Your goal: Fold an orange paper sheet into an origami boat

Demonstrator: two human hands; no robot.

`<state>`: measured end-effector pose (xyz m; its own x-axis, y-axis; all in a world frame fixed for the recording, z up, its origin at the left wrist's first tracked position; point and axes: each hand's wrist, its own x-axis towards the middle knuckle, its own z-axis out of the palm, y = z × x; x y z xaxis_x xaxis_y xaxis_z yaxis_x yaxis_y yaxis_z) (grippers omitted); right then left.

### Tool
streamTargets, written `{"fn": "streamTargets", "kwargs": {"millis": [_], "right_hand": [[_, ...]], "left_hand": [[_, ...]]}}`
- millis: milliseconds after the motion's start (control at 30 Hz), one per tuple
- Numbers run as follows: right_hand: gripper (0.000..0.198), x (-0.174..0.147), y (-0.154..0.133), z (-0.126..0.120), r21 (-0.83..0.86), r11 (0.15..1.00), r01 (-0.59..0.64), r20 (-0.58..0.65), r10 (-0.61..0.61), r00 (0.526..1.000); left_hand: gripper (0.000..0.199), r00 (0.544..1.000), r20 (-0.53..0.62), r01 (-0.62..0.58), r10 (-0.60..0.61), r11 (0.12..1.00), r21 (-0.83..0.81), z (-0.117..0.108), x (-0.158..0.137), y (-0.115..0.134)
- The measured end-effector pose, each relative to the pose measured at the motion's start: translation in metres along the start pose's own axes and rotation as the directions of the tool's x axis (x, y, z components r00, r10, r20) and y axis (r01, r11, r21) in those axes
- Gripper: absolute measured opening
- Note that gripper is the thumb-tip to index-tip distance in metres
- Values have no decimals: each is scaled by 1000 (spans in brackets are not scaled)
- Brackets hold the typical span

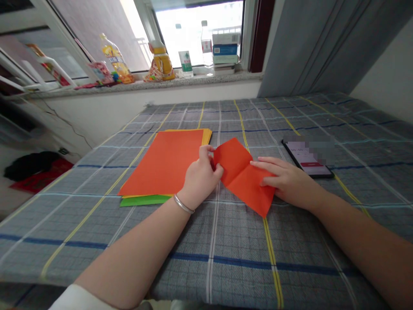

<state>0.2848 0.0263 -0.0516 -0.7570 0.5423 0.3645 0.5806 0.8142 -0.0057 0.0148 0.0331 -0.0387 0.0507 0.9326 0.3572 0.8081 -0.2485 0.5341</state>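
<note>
An orange-red sheet of folding paper with a crease across its middle lies between my hands, tilted on the checked cloth. My left hand, a silver bangle at its wrist, pinches the paper's left corner between thumb and fingers. At the right edge, my right hand has the paper between its thumb and fingers, with the upper fingers stretched along the edge. Left of my left hand lies a stack of coloured paper, orange on top, with yellow and green edges showing beneath.
A phone with a lit screen lies beyond my right wrist. The checked cloth covers the bed-like surface. Along the windowsill stand a juice bottle, a clear bottle, a tube and stacked boxes.
</note>
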Motion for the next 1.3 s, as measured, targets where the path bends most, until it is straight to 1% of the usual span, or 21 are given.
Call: {"fn": "streamTargets", "kwargs": {"millis": [67,100,167,233,300,367,400,467,500,567,633,767,800,833,933,967,1000,1033,1133,1200,1300], "right_hand": [[27,-1,4,-2,-10,999,44,25,-44,999],[28,-2,6,-3,-27,998,58,24,-57,998],[28,-4,9,-5,-71,995,74,15,-73,997],[27,-6,12,-7,-103,992,70,7,-69,998],[26,-7,14,-7,-112,993,40,22,-37,999],[27,-8,16,-7,-108,994,-8,67,15,998],[27,-8,17,-7,-101,994,-30,96,40,995],[32,-10,17,-7,-72,996,-57,129,66,989],[36,-10,16,-7,-52,997,-58,131,64,989],[47,-13,15,-7,-7,1000,-30,120,30,992],[55,-15,12,-8,22,1000,11,110,-13,994],[54,-14,8,-7,5,999,49,93,-49,994],[50,-13,8,-6,-1,999,53,83,-52,995],[46,-12,7,-5,-4,998,57,72,-56,996],[35,-9,5,-3,0,997,79,64,-79,995],[34,-9,4,-3,8,997,82,75,-82,994],[36,-10,4,-3,20,997,77,91,-78,993],[39,-11,3,-3,38,997,63,107,-67,992],[46,-16,3,-5,113,994,-3,145,-14,989],[46,-19,4,-6,177,984,-37,163,8,987],[44,-20,4,-8,242,969,-58,167,17,986]], "left_hand": [[59,999,4,-52,52,988,144,-4,-1,3],[64,995,22,-97,95,978,187,-5,-1,3],[67,978,78,-208,196,951,227,-5,-2,4],[63,954,136,-296,268,918,264,-5,-3,5],[54,943,211,-318,259,888,331,-6,-4,5],[40,936,302,-300,183,863,407,-7,-7,6],[34,933,328,-289,147,850,441,-8,-8,6],[28,941,314,-276,126,822,498,-9,-11,7],[27,945,288,-288,154,810,511,-8,-13,7],[32,933,258,-351,251,796,493,-7,-16,8],[42,901,288,-425,325,796,430,-4,-17,7],[53,863,384,-461,328,822,333,5,-16,1],[53,841,410,-490,353,818,301,7,-15,-1],[53,808,437,-533,395,806,258,8,-14,-2],[49,683,523,-648,510,753,111,8,-11,-4],[47,649,547,-667,529,742,74,7,-10,-4],[46,628,562,-675,538,736,49,6,-10,-3],[45,617,570,-679,543,734,36,6,-10,-2],[43,617,555,-690,558,723,40,5,-9,-1],[41,604,536,-714,590,699,37,5,-8,-1],[36,582,500,-754,641,656,36,7,-8,-1]]}}
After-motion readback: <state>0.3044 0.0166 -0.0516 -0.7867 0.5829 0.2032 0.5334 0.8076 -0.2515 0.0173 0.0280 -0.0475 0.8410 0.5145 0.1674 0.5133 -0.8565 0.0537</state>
